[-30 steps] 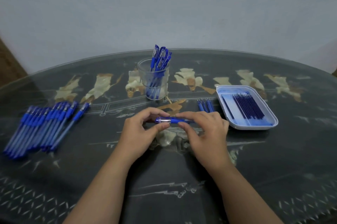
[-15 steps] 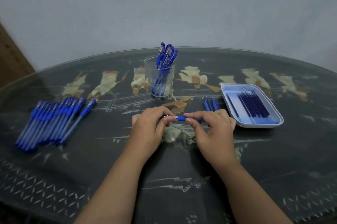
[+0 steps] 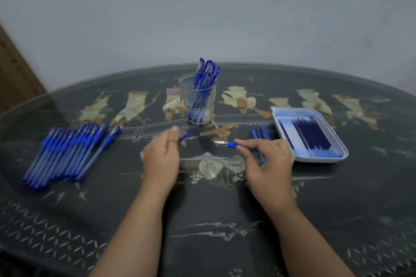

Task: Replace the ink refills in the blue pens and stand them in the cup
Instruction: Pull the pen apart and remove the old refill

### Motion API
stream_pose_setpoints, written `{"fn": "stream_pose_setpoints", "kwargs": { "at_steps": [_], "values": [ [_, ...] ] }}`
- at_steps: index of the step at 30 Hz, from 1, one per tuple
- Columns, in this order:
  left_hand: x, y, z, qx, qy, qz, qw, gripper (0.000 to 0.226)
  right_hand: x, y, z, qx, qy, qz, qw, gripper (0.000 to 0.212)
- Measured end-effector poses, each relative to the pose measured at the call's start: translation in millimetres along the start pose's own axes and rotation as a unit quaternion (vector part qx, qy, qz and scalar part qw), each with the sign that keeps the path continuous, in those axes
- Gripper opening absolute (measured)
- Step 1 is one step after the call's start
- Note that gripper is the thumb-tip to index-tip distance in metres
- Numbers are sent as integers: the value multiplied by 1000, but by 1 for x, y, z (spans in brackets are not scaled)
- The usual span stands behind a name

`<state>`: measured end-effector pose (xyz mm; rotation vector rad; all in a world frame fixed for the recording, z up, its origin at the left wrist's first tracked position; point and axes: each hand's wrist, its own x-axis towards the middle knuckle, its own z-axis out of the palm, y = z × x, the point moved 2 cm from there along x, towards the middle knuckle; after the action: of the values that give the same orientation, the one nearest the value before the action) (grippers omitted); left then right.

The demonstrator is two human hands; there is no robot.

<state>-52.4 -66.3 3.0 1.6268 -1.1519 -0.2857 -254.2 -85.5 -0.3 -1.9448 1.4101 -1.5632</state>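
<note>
My right hand (image 3: 266, 164) pinches a blue pen (image 3: 227, 143) by its grip, silver tip pointing left. My left hand (image 3: 161, 159) grips a small blurred blue piece (image 3: 186, 136), apart from the pen; I cannot tell which part it is. Behind my hands stands a clear cup (image 3: 198, 105) holding several blue pens upright. A pile of blue pens (image 3: 67, 152) lies at the left. At the right, a white tray (image 3: 337, 141) holds several dark blue refills (image 3: 308, 134).
A few short blue pieces (image 3: 258, 131) lie on the table between the cup and the tray. The dark glass-topped table (image 3: 213, 220) carries inlaid figures. A grey wall rises behind it, and a brown panel (image 3: 13, 74) stands at the far left.
My hands were together on one pen; now they have drawn apart. The left hand carries a blue piece off to the left, and the right hand keeps the pen with its tip bare.
</note>
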Motion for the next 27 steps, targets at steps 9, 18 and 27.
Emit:
{"fn": "stream_pose_setpoints", "kwargs": {
  "at_steps": [9, 18, 27],
  "values": [
    [-7, 1, 10, 191, -128, 82, 970, 6, -1, -1, 5, -44, -23, -7, 999, 16],
    [-9, 5, 11, 114, -128, 130, 977, 31, -3, 0, 7, -65, -61, -6, 996, 14],
    [-5, 5, 14, 18, -125, 186, 974, 23, -2, 0, 9, -48, -79, -28, 995, 13]
  ]
}}
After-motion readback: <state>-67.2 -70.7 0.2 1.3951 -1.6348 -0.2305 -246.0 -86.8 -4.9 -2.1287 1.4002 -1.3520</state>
